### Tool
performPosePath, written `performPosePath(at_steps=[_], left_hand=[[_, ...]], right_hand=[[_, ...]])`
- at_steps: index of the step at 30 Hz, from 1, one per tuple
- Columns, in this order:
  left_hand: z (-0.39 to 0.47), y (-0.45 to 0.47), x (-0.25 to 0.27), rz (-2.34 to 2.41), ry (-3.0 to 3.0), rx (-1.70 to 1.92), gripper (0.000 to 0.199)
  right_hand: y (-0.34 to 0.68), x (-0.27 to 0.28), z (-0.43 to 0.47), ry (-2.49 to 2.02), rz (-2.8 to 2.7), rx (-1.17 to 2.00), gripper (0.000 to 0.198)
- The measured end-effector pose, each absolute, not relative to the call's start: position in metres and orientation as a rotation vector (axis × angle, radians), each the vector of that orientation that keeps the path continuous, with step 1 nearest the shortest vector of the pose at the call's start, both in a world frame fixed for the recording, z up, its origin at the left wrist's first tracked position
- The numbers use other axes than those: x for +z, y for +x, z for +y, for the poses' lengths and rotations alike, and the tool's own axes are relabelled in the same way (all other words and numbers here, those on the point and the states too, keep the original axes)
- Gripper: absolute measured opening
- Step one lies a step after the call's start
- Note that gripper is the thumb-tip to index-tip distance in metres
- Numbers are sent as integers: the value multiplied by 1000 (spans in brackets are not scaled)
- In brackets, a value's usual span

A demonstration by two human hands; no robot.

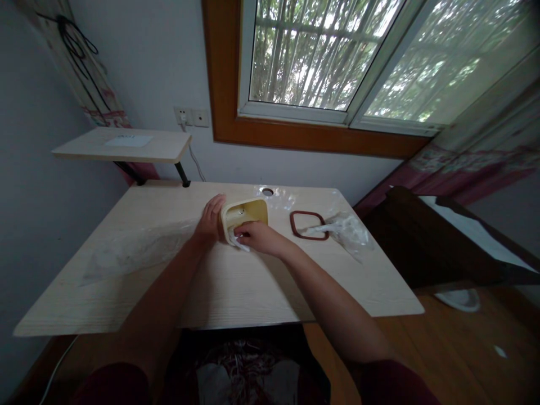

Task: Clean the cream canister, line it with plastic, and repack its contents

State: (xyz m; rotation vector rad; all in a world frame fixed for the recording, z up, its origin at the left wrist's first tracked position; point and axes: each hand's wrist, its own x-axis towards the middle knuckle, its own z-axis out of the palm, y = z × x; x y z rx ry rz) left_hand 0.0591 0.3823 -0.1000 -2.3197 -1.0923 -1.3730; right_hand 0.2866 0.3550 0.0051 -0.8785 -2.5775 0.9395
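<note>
This looks like a room in a home. From where I stand, a pale wood-grain tabletop (pixel 253 287) sits below a sliding window (pixel 312 62), whose broad brown wooden surround (pixel 226 84) frames leafy green foliage outside. Flowered curtains with pink bands hang on both sides, one at the left (pixel 112 118), one at the right (pixel 476 163). The plain painted wall (pixel 156 62) carries a socket (pixel 183 116) with a cord plugged in, and the floor (pixel 400 349) is warm brown wood.
</note>
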Motion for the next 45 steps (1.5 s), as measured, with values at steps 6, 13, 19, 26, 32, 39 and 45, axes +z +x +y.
performPosePath(at_steps=[6, 13, 19, 26, 32, 39, 45], left_hand=[[384, 59, -100, -1077, -2310, -1399, 73], [385, 60, -102, -1118, -2321, -1423, 67], [386, 60, -103, -1115, -2312, -1379, 78], [387, 60, -105, -1114, -2269, -1382, 77], [386, 61, -103, -1103, -2253, -1391, 74], [384, 61, -102, -1125, -2286, -1409, 73], [383, 62, -99, -1100, -2280, -1381, 68]], right_hand=[[310, 10, 352, -906, -2132, 1331, 21], [317, 13, 348, -1163, -1961, 1203, 35], [295, 11, 346, -1192, -2297, 444, 31], [268, 1, 346, -933, -2720, 242, 27], [272, 6, 349, -846, -2741, 635, 35], [267, 18, 360, -897, -2905, 722, 40], [243, 17, 381, -1026, -3157, 565, 41]])
